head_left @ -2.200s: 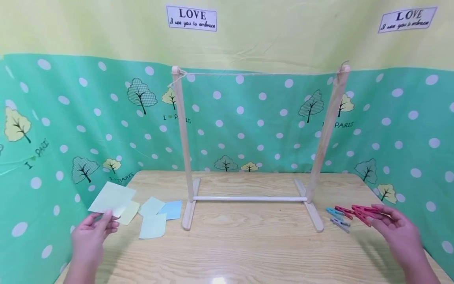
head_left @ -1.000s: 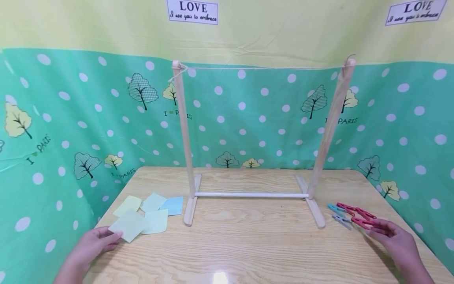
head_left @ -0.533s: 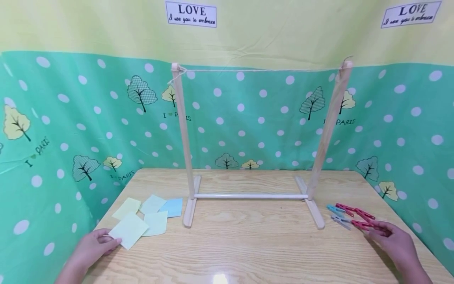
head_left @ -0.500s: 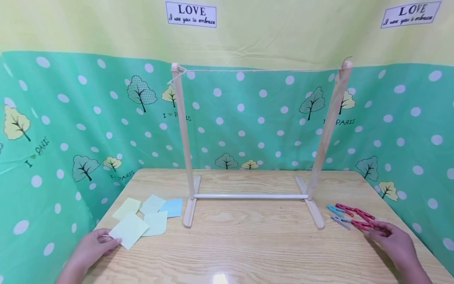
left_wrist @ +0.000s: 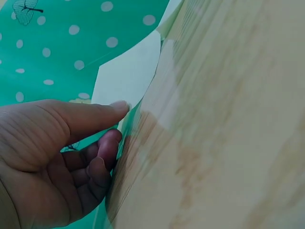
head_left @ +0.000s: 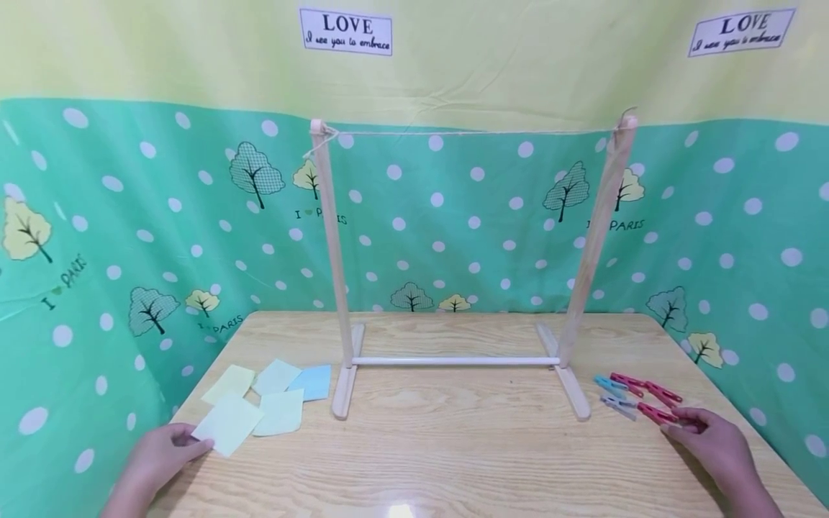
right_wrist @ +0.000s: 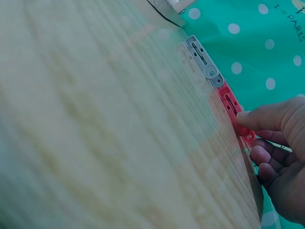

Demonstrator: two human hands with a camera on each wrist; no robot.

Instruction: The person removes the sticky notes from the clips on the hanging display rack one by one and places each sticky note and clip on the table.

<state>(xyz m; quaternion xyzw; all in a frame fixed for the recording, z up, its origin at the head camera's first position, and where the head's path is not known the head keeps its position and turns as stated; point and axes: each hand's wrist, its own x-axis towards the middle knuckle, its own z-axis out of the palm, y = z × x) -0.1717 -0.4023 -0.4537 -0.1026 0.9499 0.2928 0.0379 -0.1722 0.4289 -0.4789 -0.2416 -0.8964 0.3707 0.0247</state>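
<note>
At the table's left, my left hand [head_left: 158,453] pinches the near-left corner of a pale square sheet of paper [head_left: 228,424]. The thumb lies over that paper [left_wrist: 128,71] in the left wrist view. Behind it lie a pale yellow sheet [head_left: 229,383], a pale green one [head_left: 280,413], a pale blue-green one [head_left: 276,376] and a blue one [head_left: 314,383]. At the right, my right hand [head_left: 715,442] holds the near end of a red clothespin [head_left: 655,413] low at the table. Beside it are a grey clothespin [head_left: 618,407], a blue one [head_left: 610,386] and two more red clothespins [head_left: 663,393].
A wooden frame [head_left: 333,252] stands mid-table, with a string [head_left: 473,133] tied between its post tops and a white rod [head_left: 453,361] low across. A green dotted curtain [head_left: 440,223] hangs behind and at both sides of the wooden table [head_left: 447,446].
From about two seconds ago, my left hand has lowered the pale sheet to the other papers, and my right hand has lowered the red clothespin to the table. Over the last half second, both hands barely move.
</note>
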